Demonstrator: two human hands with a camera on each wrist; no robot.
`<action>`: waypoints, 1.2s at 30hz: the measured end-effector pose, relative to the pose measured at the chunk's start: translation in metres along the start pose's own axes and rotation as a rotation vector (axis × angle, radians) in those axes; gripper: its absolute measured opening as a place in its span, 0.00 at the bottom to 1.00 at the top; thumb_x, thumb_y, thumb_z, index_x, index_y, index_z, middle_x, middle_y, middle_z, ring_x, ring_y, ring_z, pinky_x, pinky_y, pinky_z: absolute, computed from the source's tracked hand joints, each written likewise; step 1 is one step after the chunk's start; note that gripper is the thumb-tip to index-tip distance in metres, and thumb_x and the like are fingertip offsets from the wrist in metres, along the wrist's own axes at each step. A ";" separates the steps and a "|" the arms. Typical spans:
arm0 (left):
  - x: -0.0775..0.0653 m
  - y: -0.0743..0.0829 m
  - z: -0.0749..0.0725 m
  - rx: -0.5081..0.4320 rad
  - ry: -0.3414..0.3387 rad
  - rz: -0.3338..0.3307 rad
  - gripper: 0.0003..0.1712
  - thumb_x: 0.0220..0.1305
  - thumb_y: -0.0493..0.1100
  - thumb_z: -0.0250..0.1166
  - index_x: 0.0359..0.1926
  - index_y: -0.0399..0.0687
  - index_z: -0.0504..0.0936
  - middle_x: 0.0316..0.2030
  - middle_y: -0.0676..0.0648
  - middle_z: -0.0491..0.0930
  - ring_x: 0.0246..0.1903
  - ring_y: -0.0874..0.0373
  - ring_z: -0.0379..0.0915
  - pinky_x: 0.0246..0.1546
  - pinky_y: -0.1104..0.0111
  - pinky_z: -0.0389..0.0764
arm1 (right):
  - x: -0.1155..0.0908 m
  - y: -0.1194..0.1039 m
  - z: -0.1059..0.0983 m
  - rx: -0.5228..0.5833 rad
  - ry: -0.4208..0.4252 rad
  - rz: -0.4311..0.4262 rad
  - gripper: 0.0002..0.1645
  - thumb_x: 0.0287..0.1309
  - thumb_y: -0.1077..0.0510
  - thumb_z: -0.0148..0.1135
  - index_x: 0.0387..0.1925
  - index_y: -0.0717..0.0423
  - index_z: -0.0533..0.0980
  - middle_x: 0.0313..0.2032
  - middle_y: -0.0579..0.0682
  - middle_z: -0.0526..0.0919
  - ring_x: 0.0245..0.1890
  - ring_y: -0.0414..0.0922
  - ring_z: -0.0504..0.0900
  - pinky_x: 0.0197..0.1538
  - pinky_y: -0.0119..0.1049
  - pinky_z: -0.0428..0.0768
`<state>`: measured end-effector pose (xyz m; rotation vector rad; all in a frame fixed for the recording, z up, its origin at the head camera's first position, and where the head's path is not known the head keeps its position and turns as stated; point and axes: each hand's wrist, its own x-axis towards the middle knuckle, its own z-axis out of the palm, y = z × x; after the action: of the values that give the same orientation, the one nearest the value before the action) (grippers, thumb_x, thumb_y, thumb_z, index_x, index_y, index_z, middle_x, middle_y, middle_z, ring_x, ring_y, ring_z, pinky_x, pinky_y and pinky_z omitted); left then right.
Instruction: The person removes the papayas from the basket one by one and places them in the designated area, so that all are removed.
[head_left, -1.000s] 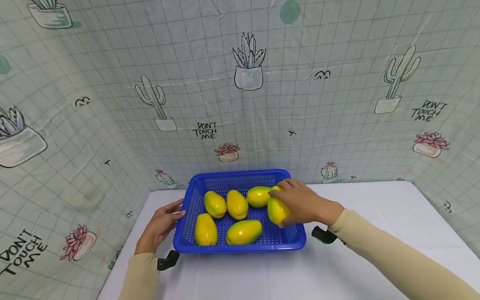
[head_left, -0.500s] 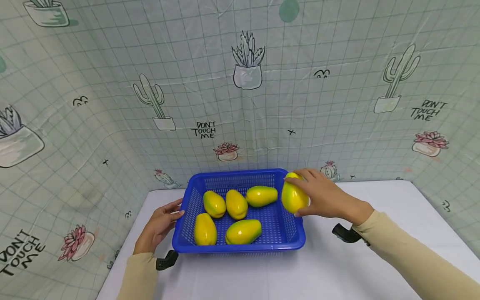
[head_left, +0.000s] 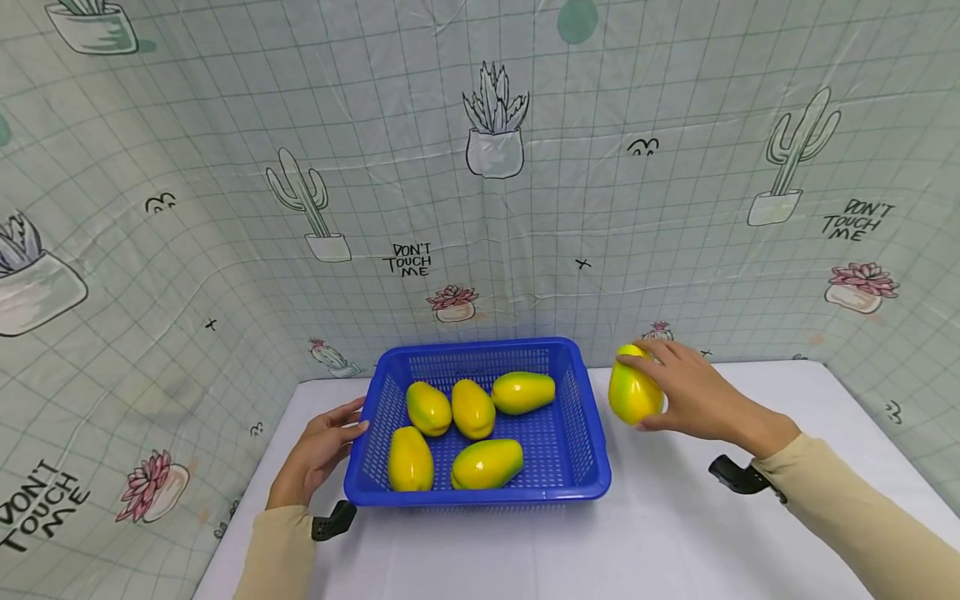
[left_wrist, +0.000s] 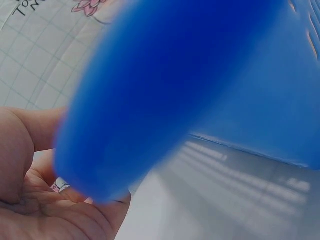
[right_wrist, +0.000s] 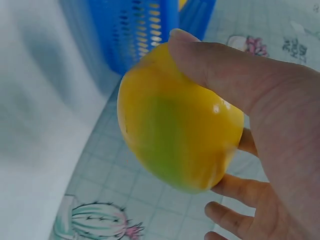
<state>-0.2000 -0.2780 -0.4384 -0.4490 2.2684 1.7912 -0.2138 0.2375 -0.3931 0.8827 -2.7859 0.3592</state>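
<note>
My right hand [head_left: 697, 396] grips a glossy yellow papaya [head_left: 632, 390] with a green patch, thumb on one side and fingers on the other. It is held above the table, just right of the blue plastic basket [head_left: 480, 497]. In the right wrist view the papaya [right_wrist: 175, 120] fills the space between thumb and fingers, with the basket behind it. Several similar papayas, such as the front one [head_left: 487, 464], lie in the basket. My left hand [head_left: 318, 450] holds the basket's left rim, thumb at the edge; the blurred rim [left_wrist: 150, 90] hides its fingertips in the left wrist view.
The basket stands on a white-covered table [head_left: 480, 550]. A checked curtain with cactus prints [head_left: 555, 225] encloses the back and sides. Table surface [head_left: 757, 400] extends to the right of the basket, beneath and beyond my right hand.
My right hand has carried the papaya from inside the basket, over its right rim, to the right side outside it. The left hand and the basket have stayed in place.
</note>
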 end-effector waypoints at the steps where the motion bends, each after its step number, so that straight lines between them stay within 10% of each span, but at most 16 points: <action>1: 0.000 0.000 0.000 0.000 0.000 -0.001 0.34 0.78 0.36 0.61 0.80 0.41 0.64 0.73 0.30 0.65 0.48 0.56 0.79 0.67 0.56 0.78 | -0.002 0.003 0.002 0.002 -0.003 0.004 0.54 0.39 0.50 0.91 0.68 0.58 0.75 0.67 0.69 0.73 0.64 0.73 0.71 0.63 0.76 0.69; 18: -0.001 0.002 0.001 -0.001 0.004 -0.005 0.34 0.78 0.35 0.60 0.80 0.41 0.64 0.72 0.29 0.66 0.46 0.57 0.80 0.54 0.68 0.84 | -0.024 0.043 0.032 -0.005 -0.054 0.012 0.53 0.39 0.51 0.90 0.67 0.61 0.75 0.66 0.70 0.73 0.63 0.74 0.72 0.64 0.74 0.70; 27: -0.001 0.003 0.000 0.004 0.003 -0.011 0.34 0.79 0.35 0.60 0.80 0.41 0.63 0.73 0.30 0.65 0.48 0.56 0.80 0.66 0.57 0.79 | -0.025 0.055 0.041 0.005 -0.087 0.010 0.54 0.38 0.49 0.91 0.66 0.61 0.75 0.67 0.72 0.72 0.63 0.75 0.72 0.63 0.75 0.71; 36: -0.003 0.002 0.002 -0.004 0.005 0.001 0.34 0.78 0.35 0.60 0.80 0.39 0.64 0.71 0.29 0.67 0.46 0.56 0.79 0.47 0.74 0.82 | -0.027 0.060 0.048 0.081 -0.153 0.037 0.54 0.40 0.52 0.90 0.68 0.62 0.73 0.69 0.75 0.69 0.65 0.77 0.70 0.64 0.76 0.68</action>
<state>-0.1981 -0.2757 -0.4357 -0.4540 2.2692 1.7978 -0.2326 0.2855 -0.4555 0.9134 -2.9500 0.4302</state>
